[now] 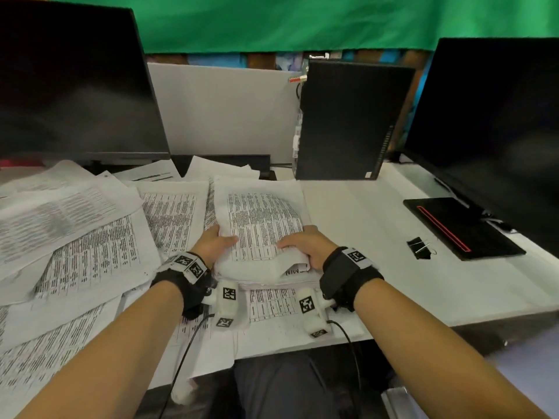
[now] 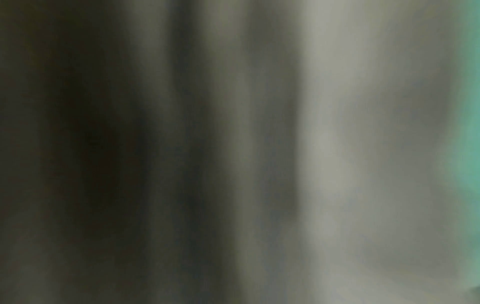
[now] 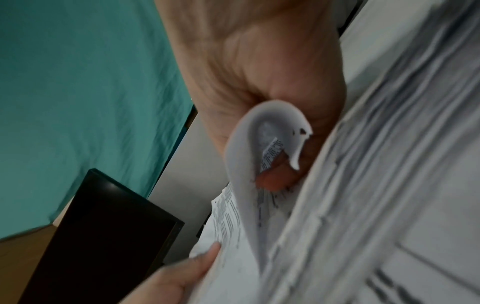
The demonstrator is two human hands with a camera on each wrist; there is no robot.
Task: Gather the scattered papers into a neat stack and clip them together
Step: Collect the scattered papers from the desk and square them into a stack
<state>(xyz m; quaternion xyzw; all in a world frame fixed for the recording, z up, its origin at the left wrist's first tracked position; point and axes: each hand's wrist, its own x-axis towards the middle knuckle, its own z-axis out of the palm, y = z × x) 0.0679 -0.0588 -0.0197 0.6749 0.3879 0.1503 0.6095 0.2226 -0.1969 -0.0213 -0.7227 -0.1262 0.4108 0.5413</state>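
A thick stack of printed papers point(image 1: 263, 225) lies in the middle of the white desk point(image 1: 378, 237). My left hand point(image 1: 216, 241) grips its near left edge, thumb on top. My right hand point(image 1: 305, 244) grips its near right edge, where a top sheet's corner point(image 3: 270, 131) is curled over. The right wrist view shows the stack's layered page edges point(image 3: 363, 185) against my right hand point(image 3: 259, 82). Loose printed sheets point(image 1: 75, 243) are scattered to the left and under my wrists. A black binder clip point(image 1: 419, 247) lies on the desk to the right. The left wrist view is a dark blur.
A dark monitor point(image 1: 72, 83) stands at the back left and another monitor point(image 1: 496, 131) at the right. A black computer case point(image 1: 348, 122) stands behind the stack. A black pad with a red line point(image 1: 462, 228) lies near the clip. A grey partition point(image 1: 223, 113) closes the back.
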